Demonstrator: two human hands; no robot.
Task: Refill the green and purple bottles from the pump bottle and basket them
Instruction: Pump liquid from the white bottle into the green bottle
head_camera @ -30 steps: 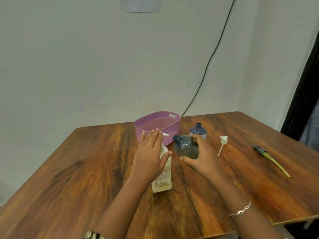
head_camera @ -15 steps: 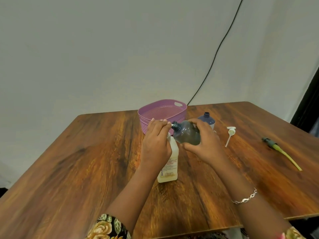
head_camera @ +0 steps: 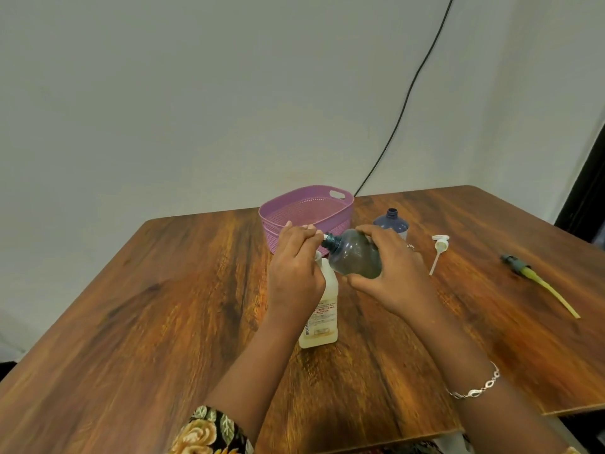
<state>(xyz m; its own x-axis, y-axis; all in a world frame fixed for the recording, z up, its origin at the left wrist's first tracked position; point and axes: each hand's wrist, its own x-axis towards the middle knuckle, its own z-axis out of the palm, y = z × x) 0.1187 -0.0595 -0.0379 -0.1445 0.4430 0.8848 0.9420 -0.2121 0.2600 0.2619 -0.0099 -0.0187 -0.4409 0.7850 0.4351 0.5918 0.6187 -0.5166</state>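
The left hand [head_camera: 296,270] curls over the pump head of the white pump bottle [head_camera: 319,317], which stands on the tabletop [head_camera: 147,306] beneath it. The purple basket [head_camera: 345,217] is just beyond it. The right hand [head_camera: 389,276] grips the green bottle [head_camera: 355,253], which is tilted with its neck at the left fingertips. The uncapped purple bottle [head_camera: 391,222] stands just beyond the right hand. A white pump cap [head_camera: 438,249] and a green pump [head_camera: 523,271] lie to its right.

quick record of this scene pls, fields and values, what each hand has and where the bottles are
left hand: grips the head of the pump bottle
right hand: holds the green bottle tilted, neck at the pump spout
purple bottle: upright, uncapped, on the table
basket: no bottles in it
loose parts: white pump top, green pump top, lying at right
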